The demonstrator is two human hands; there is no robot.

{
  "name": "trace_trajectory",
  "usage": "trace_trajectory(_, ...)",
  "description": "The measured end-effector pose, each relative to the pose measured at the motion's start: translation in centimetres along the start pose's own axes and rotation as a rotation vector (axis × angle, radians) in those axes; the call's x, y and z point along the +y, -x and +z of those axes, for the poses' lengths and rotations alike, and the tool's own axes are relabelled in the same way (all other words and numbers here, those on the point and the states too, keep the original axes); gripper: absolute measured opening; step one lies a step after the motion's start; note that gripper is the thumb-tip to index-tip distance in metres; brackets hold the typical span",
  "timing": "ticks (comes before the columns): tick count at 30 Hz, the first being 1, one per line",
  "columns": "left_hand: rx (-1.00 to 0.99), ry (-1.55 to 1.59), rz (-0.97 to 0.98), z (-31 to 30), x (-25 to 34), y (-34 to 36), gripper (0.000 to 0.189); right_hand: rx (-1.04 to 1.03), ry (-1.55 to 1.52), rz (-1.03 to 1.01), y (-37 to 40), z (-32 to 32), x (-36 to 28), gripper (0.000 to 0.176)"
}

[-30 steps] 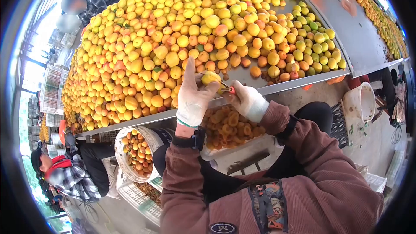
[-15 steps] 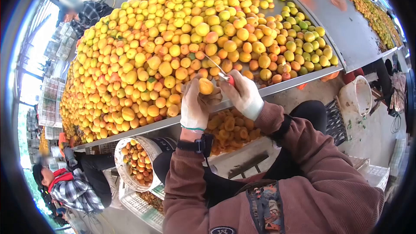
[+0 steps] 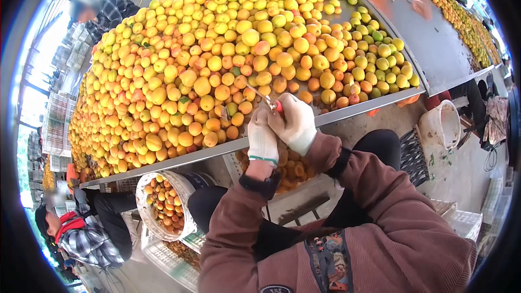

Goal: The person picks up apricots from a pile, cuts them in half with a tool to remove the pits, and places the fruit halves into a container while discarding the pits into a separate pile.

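Observation:
My right hand (image 3: 296, 123), in a white glove, grips a small knife with a red handle (image 3: 279, 107). Its thin blade (image 3: 260, 95) points up and left over the fruit. Pressed against it, my left hand (image 3: 263, 137) is closed, also in a white glove. The apricot seen in it half a second ago is now hidden by the gloves. Both hands are over the near metal edge (image 3: 347, 113) of a table heaped with yellow, orange and greenish apricots (image 3: 187, 78). Beneath them, a crate holds opened apricots (image 3: 293, 168).
A white bucket (image 3: 187, 184) with small orange-brown pieces stands left of my knees, above a pale crate (image 3: 168, 260). Another white bucket (image 3: 449, 122) is at right. A person in a checked shirt (image 3: 95, 241) sits at lower left; another person (image 3: 106, 16) is at upper left.
My hands have come together, and the apricot in my left hand has gone out of sight between them. My left hand has shifted right and down. The knife stays in my right hand.

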State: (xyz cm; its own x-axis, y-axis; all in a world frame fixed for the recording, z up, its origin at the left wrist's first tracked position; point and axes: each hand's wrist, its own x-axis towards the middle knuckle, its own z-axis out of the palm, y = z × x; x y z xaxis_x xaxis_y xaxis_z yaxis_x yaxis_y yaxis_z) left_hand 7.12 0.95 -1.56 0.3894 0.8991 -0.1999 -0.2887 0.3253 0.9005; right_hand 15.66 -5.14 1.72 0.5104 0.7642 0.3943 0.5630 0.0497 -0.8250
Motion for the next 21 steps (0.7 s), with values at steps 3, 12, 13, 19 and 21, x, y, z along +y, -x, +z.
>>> trace_trajectory(3, 0.05, 0.158, -0.584, -0.2, 1.6, 1.0, 0.022, -0.069, 0.124, -0.332, -0.2, -0.3, 1.2, 0.016)
trace_trajectory(12, -0.174, 0.288, -0.718, 0.4, 3.5, 0.9, 0.036, 0.214, -0.878, 0.431, -2.5, -0.3, 2.5, 0.016)
trace_trajectory(13, -0.102, 0.257, -0.649, 0.6, 4.1, 1.1, 0.039, 0.21, -0.927, 0.485, -2.5, -0.7, 2.9, 0.018)
trace_trajectory(19, -0.043, 0.276, -0.528, 0.3, 3.6, 1.3, 0.045, 0.141, -0.86, 0.579, -2.2, -0.5, 0.7, 0.017)
trace_trajectory(21, -0.146, 0.344, -0.585, 0.1, 3.0, 1.5, 0.037, 0.041, -0.763, 0.416, -1.9, 0.0, 1.0, 0.016)
